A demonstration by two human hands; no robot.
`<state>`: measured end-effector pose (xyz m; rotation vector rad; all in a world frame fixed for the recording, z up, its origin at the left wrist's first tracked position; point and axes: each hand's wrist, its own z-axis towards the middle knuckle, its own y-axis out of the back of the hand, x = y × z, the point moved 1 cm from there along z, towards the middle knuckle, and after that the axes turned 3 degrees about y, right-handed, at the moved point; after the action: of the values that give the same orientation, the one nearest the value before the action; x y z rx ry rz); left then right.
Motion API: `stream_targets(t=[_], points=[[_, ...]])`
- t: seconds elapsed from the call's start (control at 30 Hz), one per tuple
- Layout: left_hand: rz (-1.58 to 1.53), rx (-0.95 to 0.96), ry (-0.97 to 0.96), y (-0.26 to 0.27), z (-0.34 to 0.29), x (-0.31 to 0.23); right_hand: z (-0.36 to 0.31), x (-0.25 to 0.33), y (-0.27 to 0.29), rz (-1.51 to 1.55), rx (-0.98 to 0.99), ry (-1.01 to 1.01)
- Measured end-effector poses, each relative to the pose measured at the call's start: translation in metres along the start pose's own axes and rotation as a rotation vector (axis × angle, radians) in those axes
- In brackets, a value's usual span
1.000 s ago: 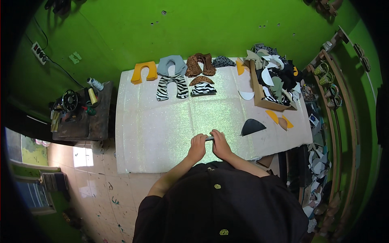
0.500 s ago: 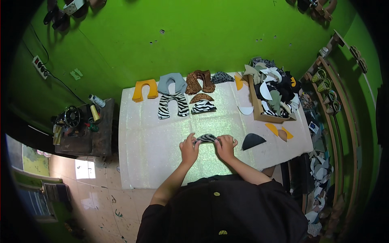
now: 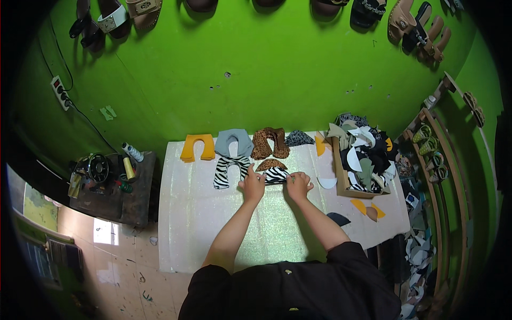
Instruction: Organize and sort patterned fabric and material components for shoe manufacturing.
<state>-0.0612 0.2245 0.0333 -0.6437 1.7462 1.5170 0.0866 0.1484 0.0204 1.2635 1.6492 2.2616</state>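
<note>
A small stack of zebra-striped half-round pieces [image 3: 276,174] is set in the upper middle of the table [image 3: 197,229]; its left end is pinched by the fingers of the left hand [image 3: 254,184], its right end by those of the right hand [image 3: 300,186]. Just behind it a brown spotted half-round piece [image 3: 271,165] is laid, and to its left zebra-striped horseshoe pieces [image 3: 220,176] are placed. Along the back edge, yellow horseshoe pieces [image 3: 189,151], grey ones [image 3: 242,142] and brown spotted ones [image 3: 279,144] are lined up beside a dark patterned pile [image 3: 300,138]. The table is covered with a pale, glittering sheet, creased in places and lit greenish in the middle. On the right a cardboard box [image 3: 368,192] is heaped with mixed offcuts; near it a white half-round piece [image 3: 327,183], yellow offcuts [image 3: 358,206] and a dark half-round piece [image 3: 337,218] are scattered. Beyond, a green wall [image 3: 160,80] is hung with sandals [image 3: 368,12] along the top. A sewing machine [image 3: 98,168] is stood at the left above a tiled floor [image 3: 128,261], which is littered with snippets.
</note>
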Motion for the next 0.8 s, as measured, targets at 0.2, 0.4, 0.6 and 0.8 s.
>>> stream_targets(t=[0.2,0.4,0.6,0.8], points=[[0.06,-0.004,-0.002,-0.008,0.011,0.007,0.006,0.01,0.0,-0.03,0.112,-0.072],[0.147,-0.092,-0.124,-0.006,0.011,0.014,0.006,0.02,0.007,-0.003,0.013,0.131],[0.148,-0.072,-0.202,0.0,-0.003,0.007,-0.006,0.013,0.002,0.042,0.021,0.213],[0.108,-0.152,-0.275,0.002,-0.03,-0.01,-0.037,0.004,0.018,0.105,0.063,0.181]])
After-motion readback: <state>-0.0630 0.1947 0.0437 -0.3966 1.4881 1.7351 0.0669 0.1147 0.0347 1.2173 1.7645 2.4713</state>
